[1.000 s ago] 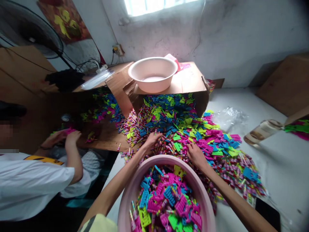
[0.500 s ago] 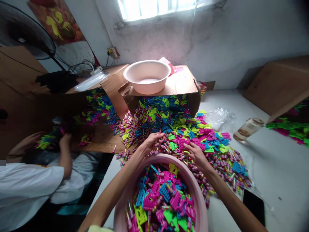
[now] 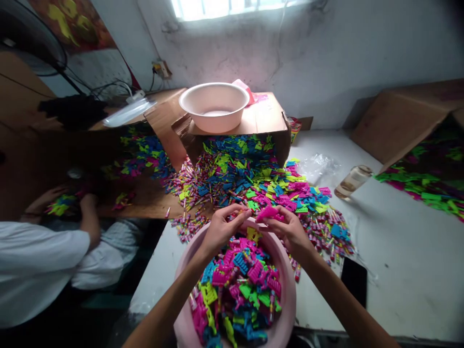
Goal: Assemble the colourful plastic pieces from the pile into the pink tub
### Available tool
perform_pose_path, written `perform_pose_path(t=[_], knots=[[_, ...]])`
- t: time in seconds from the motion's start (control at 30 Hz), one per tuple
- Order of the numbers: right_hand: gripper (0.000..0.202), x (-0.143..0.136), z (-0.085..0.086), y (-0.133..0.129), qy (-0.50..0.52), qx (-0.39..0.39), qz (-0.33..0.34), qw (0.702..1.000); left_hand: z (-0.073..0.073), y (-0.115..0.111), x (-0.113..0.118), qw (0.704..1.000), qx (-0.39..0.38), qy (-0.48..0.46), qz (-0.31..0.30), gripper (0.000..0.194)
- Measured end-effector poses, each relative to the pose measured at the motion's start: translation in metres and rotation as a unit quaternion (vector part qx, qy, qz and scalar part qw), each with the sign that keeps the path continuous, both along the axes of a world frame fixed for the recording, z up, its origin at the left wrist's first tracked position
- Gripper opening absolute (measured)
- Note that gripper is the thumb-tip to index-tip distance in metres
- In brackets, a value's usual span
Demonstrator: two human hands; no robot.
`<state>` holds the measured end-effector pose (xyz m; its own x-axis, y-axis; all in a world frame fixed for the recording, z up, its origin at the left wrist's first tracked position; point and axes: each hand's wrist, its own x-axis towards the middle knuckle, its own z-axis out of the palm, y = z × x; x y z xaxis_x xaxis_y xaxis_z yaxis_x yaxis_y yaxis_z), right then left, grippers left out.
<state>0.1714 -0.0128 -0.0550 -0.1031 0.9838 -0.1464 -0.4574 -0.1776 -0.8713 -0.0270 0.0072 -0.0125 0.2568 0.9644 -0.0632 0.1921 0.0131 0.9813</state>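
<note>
Head view: a pink plastic comb-shaped piece (image 3: 267,213) is pinched in the curled fingers of the right hand (image 3: 290,232), just above the far rim of a pink basin (image 3: 290,299) filled with like pieces. A small striped stick (image 3: 242,212) is gripped between thumb and forefinger of the left hand (image 3: 219,229), close beside it. A heap of coloured pieces (image 3: 253,183) is spread on the white table (image 3: 398,261) before an open cardboard box (image 3: 268,121).

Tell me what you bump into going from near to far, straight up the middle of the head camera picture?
Pink basin of coloured pieces → left hand and right hand holding a pink piece → pile of coloured pieces → cardboard box → cream bowl → window.
</note>
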Motion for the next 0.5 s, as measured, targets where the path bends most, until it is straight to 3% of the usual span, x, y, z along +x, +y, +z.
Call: perform_pose_path(t=[0.17, 0.37, 0.5], knots=[[0.033, -0.004, 0.01, -0.017, -0.018, 0.0, 0.099, 0.995, 0.012, -0.02, -0.003, 0.998, 0.043, 0.048, -0.026, 0.031], [0.05, -0.006, 0.018, -0.027, 0.029, -0.063, 0.13, 0.989, 0.014, -0.031, -0.006, 0.994, 0.077, 0.076, -0.014, 0.027], [0.041, 0.002, 0.018, -0.031, 0.03, -0.073, 0.149, 0.986, 0.014, -0.036, -0.007, 0.988, 0.12, 0.095, -0.009, 0.024]])
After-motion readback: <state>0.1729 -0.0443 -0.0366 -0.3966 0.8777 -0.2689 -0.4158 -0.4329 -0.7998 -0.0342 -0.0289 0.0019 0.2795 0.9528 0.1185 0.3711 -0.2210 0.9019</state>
